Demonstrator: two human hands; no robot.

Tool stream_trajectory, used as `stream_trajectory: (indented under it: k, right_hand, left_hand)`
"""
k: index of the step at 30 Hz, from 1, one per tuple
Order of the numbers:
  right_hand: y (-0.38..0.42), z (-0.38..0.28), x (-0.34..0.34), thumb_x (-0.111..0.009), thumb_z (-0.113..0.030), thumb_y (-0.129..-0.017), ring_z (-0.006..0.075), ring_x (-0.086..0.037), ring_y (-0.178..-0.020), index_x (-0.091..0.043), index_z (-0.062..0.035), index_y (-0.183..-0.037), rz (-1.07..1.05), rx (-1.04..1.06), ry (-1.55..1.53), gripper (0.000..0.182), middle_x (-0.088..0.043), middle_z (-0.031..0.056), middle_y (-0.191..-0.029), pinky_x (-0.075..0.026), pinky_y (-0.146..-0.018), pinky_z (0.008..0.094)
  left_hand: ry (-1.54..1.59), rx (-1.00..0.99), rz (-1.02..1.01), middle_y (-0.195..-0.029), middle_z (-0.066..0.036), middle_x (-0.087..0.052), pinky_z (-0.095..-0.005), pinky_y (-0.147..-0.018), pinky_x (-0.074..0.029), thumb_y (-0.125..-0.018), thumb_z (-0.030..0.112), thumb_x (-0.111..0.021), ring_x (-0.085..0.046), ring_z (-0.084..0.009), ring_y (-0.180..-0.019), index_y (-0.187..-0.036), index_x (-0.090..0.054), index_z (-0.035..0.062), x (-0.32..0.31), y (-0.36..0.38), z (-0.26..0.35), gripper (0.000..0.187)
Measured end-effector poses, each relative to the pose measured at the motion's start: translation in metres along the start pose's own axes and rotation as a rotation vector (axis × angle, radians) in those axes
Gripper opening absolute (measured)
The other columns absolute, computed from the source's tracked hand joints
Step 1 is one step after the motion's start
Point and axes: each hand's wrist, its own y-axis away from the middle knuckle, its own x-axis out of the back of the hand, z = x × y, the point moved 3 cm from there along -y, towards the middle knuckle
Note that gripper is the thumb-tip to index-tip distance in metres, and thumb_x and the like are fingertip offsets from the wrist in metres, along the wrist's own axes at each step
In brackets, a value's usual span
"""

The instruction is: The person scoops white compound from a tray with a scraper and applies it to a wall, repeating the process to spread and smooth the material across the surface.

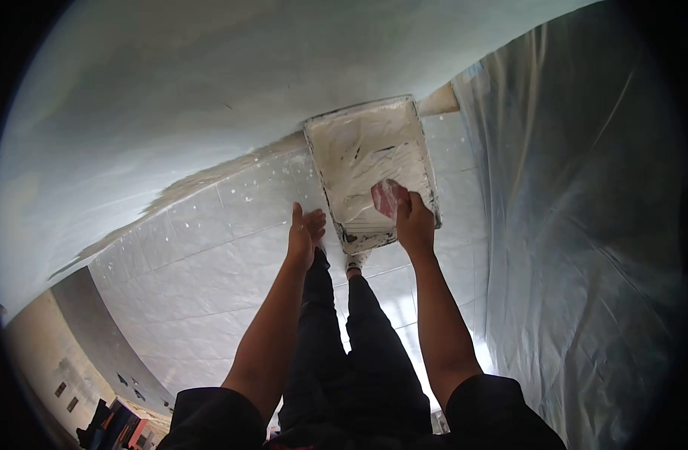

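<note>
My right hand [414,229] is closed on a small flat reddish piece [387,198] smeared with white, pinched at its right edge. From this view its exact kind is something I cannot tell. It overlaps the lower right part of a large paint tray [359,131], whose inside is coated with whitish, wrinkled paint. Dark stains mark the tray's rim. My left hand [307,231] hangs to the left of the tray, thumb raised and fingers apart, holding nothing.
A pale painted wall [209,82] curves across the top, its lower edge rough and unevenly coated. White-spattered floor tiles [201,247] stretch beneath my feet. Translucent plastic sheeting [576,262] hangs along the right. Assorted items [119,427] stand at the bottom left.
</note>
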Motion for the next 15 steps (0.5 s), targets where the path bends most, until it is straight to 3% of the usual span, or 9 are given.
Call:
stream_trajectory:
  k: [2, 6, 9, 11, 15]
  right_hand:
    - [-0.011, 0.013, -0.003, -0.051, -0.023, -0.097, 0.0462, -0.066, -0.092, -0.061, -0.0022, -0.111, 0.196, -0.017, 0.000, 0.026, -0.068, 0.0268, -0.097, -0.051, -0.078, 0.0521]
    - [-0.035, 0.049, -0.015, -0.051, -0.022, -0.097, 0.0462, -0.065, -0.093, -0.061, -0.0025, -0.112, 0.202, -0.151, -0.042, 0.027, -0.068, 0.0265, -0.097, -0.051, -0.080, 0.0523]
    - [-0.043, 0.056, -0.025, -0.052, -0.021, -0.097, 0.0456, -0.066, -0.093, -0.061, -0.0018, -0.112, 0.112, -0.069, 0.016, 0.027, -0.069, 0.0257, -0.096, -0.050, -0.080, 0.0511]
    - [-0.044, 0.054, -0.034, -0.053, -0.021, -0.096, 0.0454, -0.066, -0.093, -0.062, -0.0007, -0.112, -0.020, -0.072, -0.077, 0.027, -0.069, 0.0255, -0.096, -0.050, -0.080, 0.0497]
    - [-0.033, 0.050, -0.040, -0.055, -0.022, -0.096, 0.0458, -0.065, -0.092, -0.062, -0.0003, -0.111, -0.062, -0.086, -0.234, 0.027, -0.068, 0.0260, -0.095, -0.050, -0.078, 0.0483]
  left_hand:
    - [0.046, -0.014, 0.005, -0.127, -0.021, -0.060, -0.0395, -0.107, -0.040, -0.097, 0.072, -0.031, -0.055, -0.0292, -0.120, -0.134, -0.052, -0.0090, -0.005, -0.018, 0.003, 0.092]
    - [0.092, 0.019, 0.011, -0.128, -0.023, -0.058, -0.0414, -0.107, -0.041, -0.097, 0.072, -0.030, -0.054, -0.0308, -0.121, -0.134, -0.049, -0.0122, -0.012, -0.026, 0.006, 0.094]
    - [0.121, 0.039, 0.005, -0.128, -0.026, -0.057, -0.0433, -0.107, -0.041, -0.098, 0.072, -0.028, -0.054, -0.0331, -0.121, -0.135, -0.046, -0.0147, -0.016, -0.029, -0.001, 0.096]
    - [0.157, 0.036, -0.066, -0.129, -0.028, -0.055, -0.0444, -0.108, -0.040, -0.097, 0.072, -0.027, -0.054, -0.0347, -0.121, -0.136, -0.044, -0.0158, -0.014, -0.032, -0.006, 0.097]
    - [0.166, 0.046, -0.072, -0.134, -0.031, -0.054, -0.0440, -0.110, -0.039, -0.099, 0.070, -0.024, -0.053, -0.0371, -0.126, -0.136, -0.043, -0.0179, -0.010, -0.029, -0.007, 0.098]
